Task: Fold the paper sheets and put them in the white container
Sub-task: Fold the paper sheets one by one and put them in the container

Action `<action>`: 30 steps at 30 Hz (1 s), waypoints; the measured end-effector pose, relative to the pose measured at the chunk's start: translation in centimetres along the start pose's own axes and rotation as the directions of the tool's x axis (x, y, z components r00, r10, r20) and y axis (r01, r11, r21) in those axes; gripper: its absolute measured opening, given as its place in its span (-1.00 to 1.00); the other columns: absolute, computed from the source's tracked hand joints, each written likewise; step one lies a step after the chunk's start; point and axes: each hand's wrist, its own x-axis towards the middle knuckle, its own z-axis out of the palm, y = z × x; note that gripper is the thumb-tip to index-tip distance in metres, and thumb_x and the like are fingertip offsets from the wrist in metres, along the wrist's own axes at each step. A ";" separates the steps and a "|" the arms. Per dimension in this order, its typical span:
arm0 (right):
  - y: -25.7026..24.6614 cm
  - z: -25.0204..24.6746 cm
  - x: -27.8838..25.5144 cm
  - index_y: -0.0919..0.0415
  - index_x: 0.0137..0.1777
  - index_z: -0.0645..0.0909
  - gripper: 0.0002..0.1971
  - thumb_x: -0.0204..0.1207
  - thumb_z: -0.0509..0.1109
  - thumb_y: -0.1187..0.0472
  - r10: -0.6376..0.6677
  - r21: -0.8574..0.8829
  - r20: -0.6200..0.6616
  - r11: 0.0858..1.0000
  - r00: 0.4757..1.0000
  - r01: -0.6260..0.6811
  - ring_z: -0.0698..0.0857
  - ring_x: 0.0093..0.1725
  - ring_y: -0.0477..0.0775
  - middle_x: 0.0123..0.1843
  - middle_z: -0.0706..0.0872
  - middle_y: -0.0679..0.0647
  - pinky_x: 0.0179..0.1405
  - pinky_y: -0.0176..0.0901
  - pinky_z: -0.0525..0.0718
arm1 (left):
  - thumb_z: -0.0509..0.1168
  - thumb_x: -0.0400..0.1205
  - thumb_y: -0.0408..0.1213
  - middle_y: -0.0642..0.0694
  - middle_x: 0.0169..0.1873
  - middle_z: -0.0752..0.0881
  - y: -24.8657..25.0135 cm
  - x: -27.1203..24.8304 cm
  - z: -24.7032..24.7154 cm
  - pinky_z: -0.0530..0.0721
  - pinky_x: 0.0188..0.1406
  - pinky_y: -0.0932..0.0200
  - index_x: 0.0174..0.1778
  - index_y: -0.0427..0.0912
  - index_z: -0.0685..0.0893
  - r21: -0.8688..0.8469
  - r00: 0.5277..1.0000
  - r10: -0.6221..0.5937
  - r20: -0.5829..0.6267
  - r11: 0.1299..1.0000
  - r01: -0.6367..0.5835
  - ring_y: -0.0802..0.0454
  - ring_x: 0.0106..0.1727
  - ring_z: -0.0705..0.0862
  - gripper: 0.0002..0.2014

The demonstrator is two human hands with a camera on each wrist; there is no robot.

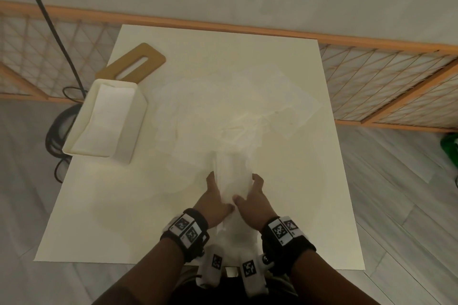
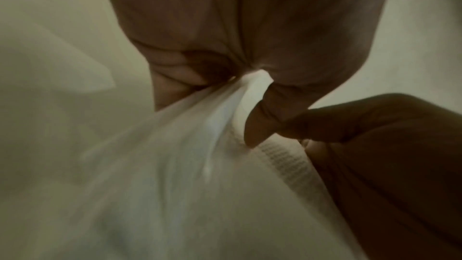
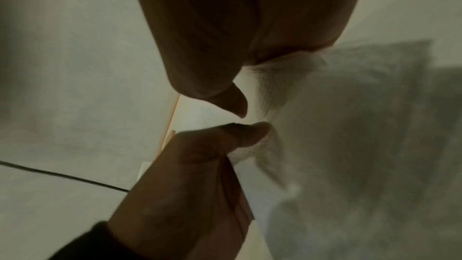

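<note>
A white paper sheet (image 1: pixel 233 181) is held up lengthwise between both hands near the table's front middle. My left hand (image 1: pixel 215 195) grips its left side, with the thumb and curled fingers pinching the bunched paper (image 2: pixel 200 135). On the sheet's right side my right hand (image 1: pixel 255 197) holds it, and the paper (image 3: pixel 325 126) runs under the fingers there. Behind them a loose heap of several white sheets (image 1: pixel 223 111) is spread over the table's middle. The white container (image 1: pixel 81 146) stands at the left edge with a folded white sheet (image 1: pixel 104 119) inside.
A tan board with a slot (image 1: pixel 133 63) lies behind the container. The white table (image 1: pixel 99 218) ends close to my body. An orange-framed lattice fence (image 1: pixel 371 77) runs behind the table. Black cables (image 1: pixel 57 131) lie on the floor at left, and something green (image 1: pixel 449 143) sits at far right.
</note>
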 end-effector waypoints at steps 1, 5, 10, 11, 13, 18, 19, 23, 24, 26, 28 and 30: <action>0.1 0.2 0.0 0.20 0.70 -0.14 -0.26 0.69 0.27 0.31 -0.002 -0.016 0.014 1.000 1.000 0.003 0.60 0.25 0.18 0.50 0.52 0.28 0.11 -0.18 0.52 | 0.41 0.63 -0.33 -0.14 0.35 0.62 0.1 0.0 0.0 0.70 0.16 0.06 0.70 -0.05 -0.17 0.013 1.000 -0.019 0.021 1.000 0.019 -0.12 0.23 0.69 -0.06; -0.3 -0.3 -0.6 0.16 0.68 0.15 -0.32 0.62 0.35 0.37 -0.126 0.072 -0.157 0.988 0.980 0.138 0.62 0.16 -0.02 0.40 0.62 0.08 -0.01 -0.44 0.56 | 0.31 0.67 -0.39 -0.10 0.27 0.63 0.9 -1.0 -0.6 0.69 0.10 0.07 0.67 -0.06 -0.03 0.063 0.984 0.164 -0.075 0.985 -0.159 -0.10 0.18 0.69 -0.24; -1.7 -1.7 -1.8 0.14 0.38 0.55 -0.56 0.55 0.54 0.37 -0.391 0.145 -0.361 0.873 0.847 0.465 0.70 0.11 -0.33 0.16 0.72 -0.20 -0.06 -0.51 0.62 | 0.35 0.66 -0.15 -0.02 0.32 0.61 1.4 -1.3 -1.2 0.72 0.20 0.14 0.60 -0.02 0.11 -0.039 0.864 0.405 -0.298 0.900 -0.435 0.05 0.26 0.68 -0.33; -1.6 -1.7 -1.7 0.16 0.40 0.55 -0.54 0.53 0.56 0.36 -0.412 0.139 -0.364 0.863 0.835 0.486 0.70 0.13 -0.34 0.18 0.72 -0.21 -0.03 -0.50 0.62 | 0.36 0.64 -0.06 0.00 0.33 0.61 1.3 -1.2 -1.2 0.72 0.18 0.20 0.57 0.05 0.12 -0.049 0.854 0.424 -0.301 0.888 -0.458 0.11 0.26 0.68 -0.33; -0.9 -1.3 -1.2 0.14 0.44 0.53 -0.48 0.51 0.60 0.29 -0.411 0.145 -0.349 0.864 0.842 0.482 0.69 0.19 -0.29 0.23 0.71 -0.21 0.01 -0.45 0.64 | 0.42 0.63 -0.08 0.05 0.31 0.58 0.8 -0.9 -1.0 0.69 0.12 0.33 0.48 0.14 0.11 -0.041 0.857 0.421 -0.296 0.891 -0.451 0.13 0.24 0.67 -0.34; 0.4 -0.7 -1.0 0.16 0.31 0.61 -0.61 0.52 0.59 0.29 -0.395 0.110 -0.385 0.878 0.834 0.467 0.67 0.09 -0.46 0.12 0.72 -0.26 -0.04 -0.58 0.59 | 0.37 0.68 -0.38 0.18 0.21 0.57 0.4 -0.9 -0.5 0.68 0.03 0.41 0.45 0.04 0.19 -0.028 0.835 0.392 -0.385 0.900 -0.435 0.15 0.18 0.67 -0.43; 0.5 -0.6 -1.1 0.21 0.27 0.64 -0.66 0.52 0.59 0.31 -0.383 0.117 -0.396 0.880 0.834 0.460 0.68 0.06 -0.47 0.07 0.73 -0.26 -0.05 -0.59 0.59 | 0.35 0.70 -0.38 0.19 0.19 0.58 0.7 -1.0 -0.4 0.69 0.03 0.41 0.44 0.01 0.21 -0.016 0.827 0.401 -0.394 0.897 -0.442 0.16 0.15 0.68 -0.48; -0.5 -0.5 -1.2 0.05 0.26 0.60 -0.65 0.55 0.57 0.29 -0.399 0.059 -0.408 0.886 0.821 0.459 0.74 0.11 -0.23 0.13 0.76 -0.07 0.16 -0.25 0.71 | 0.33 0.68 -0.34 0.20 0.23 0.60 0.9 -0.9 0.2 0.64 0.14 0.43 0.49 -0.21 0.26 0.004 0.787 0.475 -0.394 0.857 -0.515 0.27 0.20 0.69 -0.49; -0.7 -0.3 -1.0 -0.03 0.27 0.54 -0.61 0.57 0.54 0.34 -0.415 0.032 -0.396 0.885 0.819 0.464 0.72 0.11 -0.24 0.16 0.73 -0.02 0.23 -0.18 0.69 | 0.35 0.65 -0.38 0.16 0.24 0.60 0.7 -0.7 0.2 0.63 0.18 0.43 0.51 -0.25 0.26 -0.001 0.793 0.477 -0.378 0.857 -0.516 0.28 0.24 0.67 -0.45; -1.4 -0.3 -0.3 0.07 0.39 0.46 -0.59 0.65 0.39 0.46 -0.330 0.102 -0.439 0.906 0.836 0.411 0.69 0.24 -0.16 0.28 0.70 0.20 0.46 -0.07 0.58 | 0.35 0.64 -0.48 0.18 0.25 0.59 0.2 -0.6 0.3 0.57 0.25 0.47 0.54 -0.24 0.26 0.000 0.809 0.472 -0.350 0.863 -0.504 0.37 0.28 0.63 -0.41; -1.5 -0.6 -0.1 0.05 0.44 0.49 -0.59 0.68 0.36 0.42 -0.299 0.128 -0.433 0.914 0.851 0.386 0.65 0.33 -0.23 0.36 0.70 0.14 0.45 -0.27 0.53 | 0.31 0.69 -0.48 0.27 0.26 0.56 0.4 -0.6 0.3 0.55 0.25 0.49 0.58 -0.20 0.24 0.041 0.794 0.493 -0.354 0.857 -0.514 0.45 0.27 0.61 -0.43; -0.6 -0.4 -0.4 -0.02 0.34 0.63 -0.72 0.66 0.46 0.17 -0.353 0.061 -0.372 0.914 0.859 0.402 0.71 0.21 -0.24 0.21 0.76 -0.07 0.26 -0.24 0.66 | 0.25 0.75 -0.40 0.27 0.22 0.56 0.9 -0.4 0.6 0.57 0.16 0.53 0.61 -0.21 0.21 0.059 0.799 0.488 -0.351 0.863 -0.501 0.39 0.18 0.65 -0.48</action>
